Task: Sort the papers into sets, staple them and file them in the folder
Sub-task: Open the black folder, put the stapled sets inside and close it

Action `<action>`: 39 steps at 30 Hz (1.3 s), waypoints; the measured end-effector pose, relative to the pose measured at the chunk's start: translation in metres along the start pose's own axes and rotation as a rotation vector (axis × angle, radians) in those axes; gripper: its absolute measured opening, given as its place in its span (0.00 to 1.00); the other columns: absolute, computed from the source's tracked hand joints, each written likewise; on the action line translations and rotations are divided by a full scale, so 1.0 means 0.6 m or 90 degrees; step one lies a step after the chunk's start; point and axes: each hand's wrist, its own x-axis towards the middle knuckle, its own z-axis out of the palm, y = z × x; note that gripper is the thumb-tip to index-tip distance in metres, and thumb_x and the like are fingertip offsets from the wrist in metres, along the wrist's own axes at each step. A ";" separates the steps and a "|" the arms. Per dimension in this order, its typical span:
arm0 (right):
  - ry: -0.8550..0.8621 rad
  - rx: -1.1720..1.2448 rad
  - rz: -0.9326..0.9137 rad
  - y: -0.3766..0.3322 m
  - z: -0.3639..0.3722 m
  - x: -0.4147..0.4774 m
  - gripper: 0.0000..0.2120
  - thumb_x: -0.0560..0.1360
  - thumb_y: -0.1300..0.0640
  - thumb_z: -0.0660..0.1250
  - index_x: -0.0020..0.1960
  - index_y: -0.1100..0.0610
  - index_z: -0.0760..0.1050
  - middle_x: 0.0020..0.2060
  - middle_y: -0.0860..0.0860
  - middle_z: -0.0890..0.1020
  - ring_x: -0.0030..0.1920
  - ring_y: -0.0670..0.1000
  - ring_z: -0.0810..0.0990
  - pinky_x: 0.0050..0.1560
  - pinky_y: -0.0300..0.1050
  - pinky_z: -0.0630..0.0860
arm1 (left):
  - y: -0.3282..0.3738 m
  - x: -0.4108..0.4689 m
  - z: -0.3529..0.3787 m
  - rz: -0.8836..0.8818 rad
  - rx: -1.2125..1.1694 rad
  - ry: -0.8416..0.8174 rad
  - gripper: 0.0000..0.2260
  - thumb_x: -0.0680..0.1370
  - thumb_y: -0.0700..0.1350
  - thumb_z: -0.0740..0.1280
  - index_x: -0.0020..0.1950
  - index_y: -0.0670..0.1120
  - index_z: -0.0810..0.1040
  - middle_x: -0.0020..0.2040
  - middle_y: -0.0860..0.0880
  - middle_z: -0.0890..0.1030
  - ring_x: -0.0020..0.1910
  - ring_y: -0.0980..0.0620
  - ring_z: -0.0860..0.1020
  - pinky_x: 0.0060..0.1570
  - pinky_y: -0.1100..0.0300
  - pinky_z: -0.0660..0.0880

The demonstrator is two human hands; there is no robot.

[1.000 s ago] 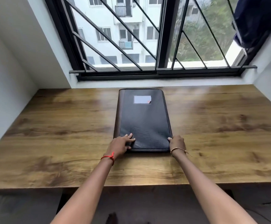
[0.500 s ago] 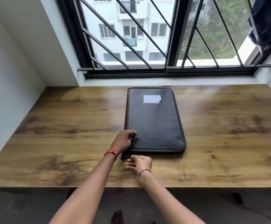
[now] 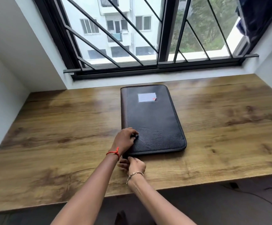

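Folder (image 3: 154, 124), grained black leather, round-cornered, flat on wood-grain surface (image 3: 67, 127); left grip (image 3: 125, 138) clamping its corner, right grip (image 3: 135, 164), hold unclear.

A wooden worktop (image 3: 67, 127) runs below the window; a closed black folder (image 3: 154, 124) lies flat on it, lengthwise, near the middle.

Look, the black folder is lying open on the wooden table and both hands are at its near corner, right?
Not open: the head view shows the folder closed, cover flat. The rest holds: it lies on the wooden table, with the left hand and right hand at its near left corner.
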 end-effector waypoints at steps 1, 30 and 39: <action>0.009 -0.010 -0.008 -0.001 0.003 0.001 0.14 0.78 0.69 0.53 0.34 0.63 0.67 0.16 0.51 0.75 0.14 0.49 0.72 0.14 0.31 0.62 | -0.001 0.002 0.000 -0.001 0.001 -0.001 0.09 0.73 0.34 0.67 0.50 0.42 0.82 0.50 0.47 0.82 0.50 0.49 0.80 0.53 0.56 0.75; 0.062 0.109 -0.087 -0.118 -0.129 0.046 0.17 0.76 0.75 0.54 0.33 0.60 0.61 0.33 0.58 0.73 0.20 0.50 0.79 0.20 0.42 0.76 | 0.030 -0.025 0.087 -0.009 0.314 0.209 0.13 0.60 0.35 0.71 0.42 0.46 0.77 0.39 0.47 0.77 0.40 0.45 0.75 0.34 0.54 0.71; 0.059 0.147 -0.069 -0.151 -0.164 0.052 0.15 0.75 0.76 0.55 0.33 0.63 0.64 0.32 0.57 0.72 0.19 0.49 0.77 0.23 0.44 0.78 | 0.010 -0.026 0.114 -0.005 0.310 0.265 0.18 0.69 0.40 0.53 0.53 0.46 0.77 0.52 0.46 0.79 0.52 0.49 0.69 0.48 0.54 0.64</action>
